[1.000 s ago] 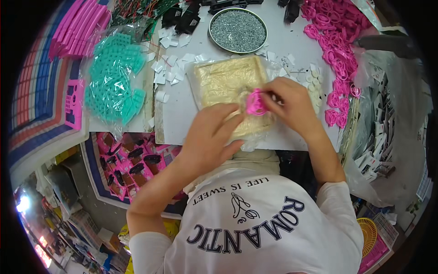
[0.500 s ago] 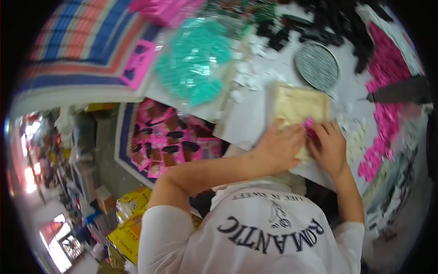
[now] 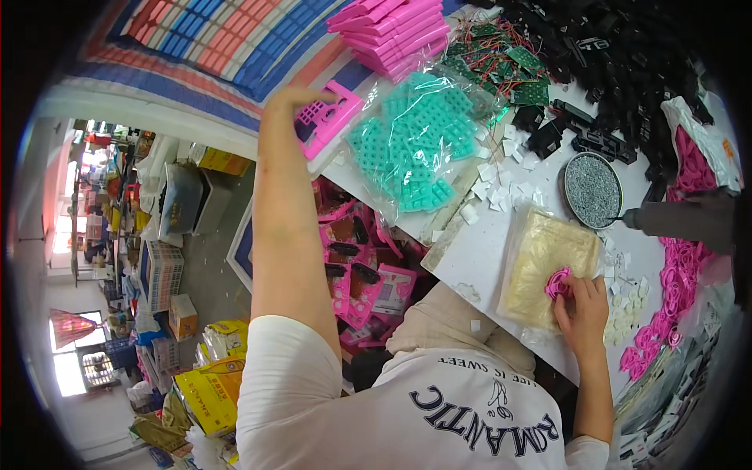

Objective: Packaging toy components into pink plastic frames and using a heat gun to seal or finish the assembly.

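My right hand [image 3: 586, 313] rests on a cream-coloured pad [image 3: 540, 258] in clear plastic. Its fingers pinch a small pink looped plastic piece [image 3: 558, 283] against the pad. At the far left my left hand [image 3: 296, 95] is stretched out over a pink plastic frame [image 3: 330, 121] with cut-outs and a small grid. The left fingertips reach the frame's upper part, but they are blurred and partly hidden, so the grip is unclear. A round tin of small metal bits [image 3: 592, 190] stands beyond the pad.
A clear bag of teal button pads [image 3: 415, 141] lies left of the pad. Behind are stacked pink shells [image 3: 392, 35], wired green circuit boards [image 3: 501, 63] and black parts [image 3: 619, 70]. A dark electric screwdriver [image 3: 681, 223] juts in from the right above pink loops [image 3: 681, 290].
My left hand has left the pad and swung out to the pink frame at the far left. My right hand stays on the pad with the pink piece. The view has shifted.
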A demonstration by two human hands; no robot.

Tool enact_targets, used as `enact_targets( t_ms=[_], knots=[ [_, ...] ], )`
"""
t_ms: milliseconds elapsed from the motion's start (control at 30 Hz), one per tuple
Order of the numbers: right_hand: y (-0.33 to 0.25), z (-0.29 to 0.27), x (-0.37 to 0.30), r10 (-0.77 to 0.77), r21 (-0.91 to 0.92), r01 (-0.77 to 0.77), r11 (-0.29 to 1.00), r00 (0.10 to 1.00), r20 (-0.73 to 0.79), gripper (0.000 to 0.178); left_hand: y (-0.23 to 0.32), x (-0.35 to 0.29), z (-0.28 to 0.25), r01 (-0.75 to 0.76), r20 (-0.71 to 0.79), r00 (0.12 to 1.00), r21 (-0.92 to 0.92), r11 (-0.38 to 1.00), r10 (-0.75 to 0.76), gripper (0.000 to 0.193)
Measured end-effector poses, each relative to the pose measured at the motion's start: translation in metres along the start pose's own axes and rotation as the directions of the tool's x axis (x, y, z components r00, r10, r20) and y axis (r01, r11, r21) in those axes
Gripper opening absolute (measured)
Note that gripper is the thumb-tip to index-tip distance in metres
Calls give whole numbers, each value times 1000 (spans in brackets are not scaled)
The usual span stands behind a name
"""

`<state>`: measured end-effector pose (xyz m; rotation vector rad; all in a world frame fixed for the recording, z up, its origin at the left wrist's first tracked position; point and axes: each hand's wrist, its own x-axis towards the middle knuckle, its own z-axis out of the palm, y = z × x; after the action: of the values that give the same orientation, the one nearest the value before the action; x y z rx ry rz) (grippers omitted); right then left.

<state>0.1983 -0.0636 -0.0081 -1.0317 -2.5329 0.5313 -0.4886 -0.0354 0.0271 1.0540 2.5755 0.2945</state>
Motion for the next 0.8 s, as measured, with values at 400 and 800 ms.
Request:
enact_targets(
  t_ms=[400, 800],
  knots=[
    [22, -17, -17, -2, 190, 32, 981, 988, -155, 36, 19, -49, -38, -360, -483, 811, 34, 932, 330, 59],
    [242, -232, -241, 808, -528, -835, -157, 199, -554, 50, 133, -313, 104, -344, -252, 938, -749, 566, 237, 55]
  ],
)
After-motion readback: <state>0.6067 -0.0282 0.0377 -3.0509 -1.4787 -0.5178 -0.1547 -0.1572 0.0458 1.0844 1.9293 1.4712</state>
